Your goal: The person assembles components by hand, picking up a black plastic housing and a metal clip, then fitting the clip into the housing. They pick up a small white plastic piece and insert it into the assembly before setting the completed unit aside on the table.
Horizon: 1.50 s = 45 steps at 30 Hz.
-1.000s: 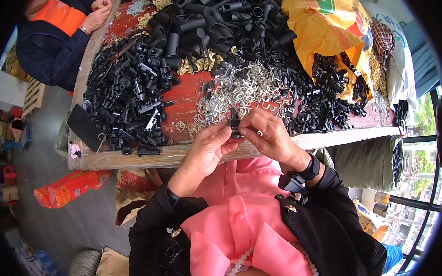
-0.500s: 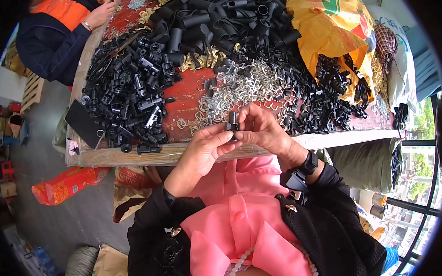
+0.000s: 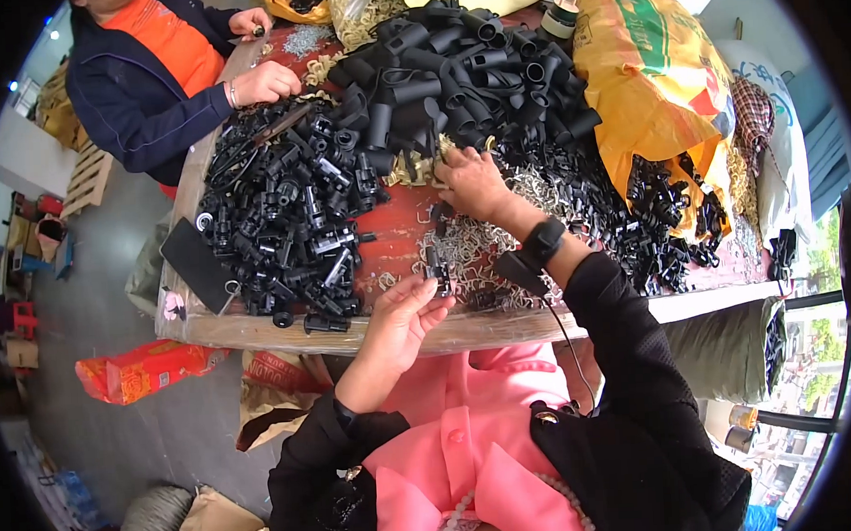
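Observation:
My left hand point(image 3: 404, 314) is near the table's front edge, its thumb and fingers pinching a small black plastic fitting point(image 3: 436, 270) held upright. My right hand point(image 3: 476, 183) reaches farther over the table, its fingers curled down into the small pile of gold-coloured pieces point(image 3: 410, 168). Whatever its fingertips grip is hidden. Below this hand lies a heap of silvery metal clips point(image 3: 482, 249). Behind the gold pieces rises a large pile of black plastic tubes point(image 3: 418, 85).
Black cylindrical assemblies point(image 3: 295, 209) are heaped to the left, beside a flat black panel point(image 3: 195, 255). At the right, small black parts point(image 3: 665, 198) spill from a yellow sack point(image 3: 650, 75). Across the far left corner, a co-worker's hands point(image 3: 266, 82) are over the table.
My right hand has left the black fitting and moved forward to the gold-coloured pieces. The left hand keeps the fitting. The view has tilted up, showing more of the co-worker.

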Available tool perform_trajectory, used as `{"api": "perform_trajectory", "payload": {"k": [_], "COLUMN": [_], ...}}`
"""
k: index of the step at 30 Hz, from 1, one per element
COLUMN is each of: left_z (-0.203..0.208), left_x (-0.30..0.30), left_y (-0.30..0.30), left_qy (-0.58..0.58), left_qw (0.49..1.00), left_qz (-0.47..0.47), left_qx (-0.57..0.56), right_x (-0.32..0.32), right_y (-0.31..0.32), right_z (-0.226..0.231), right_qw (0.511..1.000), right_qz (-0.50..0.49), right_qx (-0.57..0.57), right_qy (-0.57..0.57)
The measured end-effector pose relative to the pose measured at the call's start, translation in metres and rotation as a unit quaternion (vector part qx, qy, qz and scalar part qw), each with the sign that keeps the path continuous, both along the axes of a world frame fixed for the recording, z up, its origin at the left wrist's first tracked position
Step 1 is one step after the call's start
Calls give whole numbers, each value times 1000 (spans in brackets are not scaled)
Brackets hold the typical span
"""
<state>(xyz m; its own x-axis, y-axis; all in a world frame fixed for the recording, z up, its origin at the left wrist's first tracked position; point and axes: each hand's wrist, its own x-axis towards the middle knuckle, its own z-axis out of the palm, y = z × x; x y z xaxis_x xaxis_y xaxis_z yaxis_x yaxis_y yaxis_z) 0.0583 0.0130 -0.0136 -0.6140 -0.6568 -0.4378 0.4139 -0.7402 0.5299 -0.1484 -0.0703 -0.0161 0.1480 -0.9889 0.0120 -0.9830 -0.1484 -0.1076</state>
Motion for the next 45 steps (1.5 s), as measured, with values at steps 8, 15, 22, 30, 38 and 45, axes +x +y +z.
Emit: {"api": "perform_trajectory", "payload": {"k": [8, 15, 22, 30, 38, 45], "left_z": [0, 0, 5, 8, 8, 5], "left_x": [-2, -8, -17, -23, -20, -19], "left_y": [-4, 0, 5, 10, 12, 15], "left_qy": [13, 7, 26, 53, 58, 24], "left_qw": [1000, 1000, 999, 997, 997, 999], "left_qz": [5, 17, 20, -10, -20, -26], "left_qx": [12, -11, -22, -54, -39, -13], "right_x": [-15, -16, -5, 7, 17, 25], "right_y": [36, 71, 104, 120, 123, 129], "right_z": [12, 18, 7, 49, 50, 37], "right_qw": [973, 897, 751, 754, 773, 714], "right_qz": [-15, -55, -2, -22, 36, -24], "right_qx": [21, 21, 40, 123, 110, 128], "right_qy": [-231, -438, -660, -645, -624, -688]}}
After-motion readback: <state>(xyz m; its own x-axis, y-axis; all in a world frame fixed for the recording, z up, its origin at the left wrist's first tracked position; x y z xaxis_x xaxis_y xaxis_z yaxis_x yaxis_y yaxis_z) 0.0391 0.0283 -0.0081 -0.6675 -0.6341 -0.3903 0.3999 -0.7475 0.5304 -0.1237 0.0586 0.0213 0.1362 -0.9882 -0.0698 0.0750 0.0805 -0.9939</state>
